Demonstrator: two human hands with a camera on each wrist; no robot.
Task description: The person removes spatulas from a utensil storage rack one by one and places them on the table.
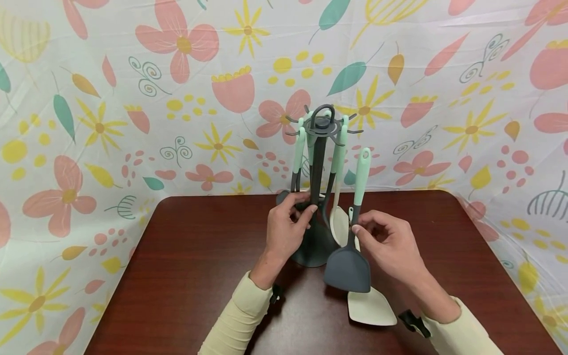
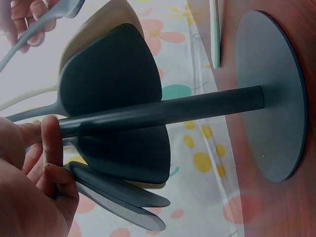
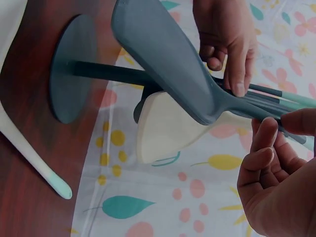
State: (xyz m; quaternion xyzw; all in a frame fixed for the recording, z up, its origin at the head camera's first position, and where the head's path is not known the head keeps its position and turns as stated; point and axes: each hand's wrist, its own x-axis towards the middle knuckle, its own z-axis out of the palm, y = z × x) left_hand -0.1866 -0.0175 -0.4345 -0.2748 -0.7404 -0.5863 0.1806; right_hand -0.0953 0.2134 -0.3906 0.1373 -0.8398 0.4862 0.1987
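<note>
A dark grey utensil stand (image 1: 316,167) stands upright on its round base, mint-handled utensils hanging from its hooked top ring. My left hand (image 1: 287,224) holds the stand's pole (image 2: 212,101) between thumb and fingers. Just right of the stand, my right hand (image 1: 392,241) pinches the neck of a dark grey spatula (image 1: 350,268) with a mint handle. Its handle points up and its broad blade hangs down, off the hooks. In the right wrist view, the spatula blade (image 3: 163,59) passes in front of the pole and a hanging cream utensil (image 3: 170,126).
On the brown table (image 1: 199,276), a cream spatula (image 1: 372,308) lies in front of the stand, partly hidden behind the grey one. Hanging dark blades (image 2: 113,69) surround the pole's upper part. A flower-patterned cloth (image 1: 186,113) covers the wall behind the table.
</note>
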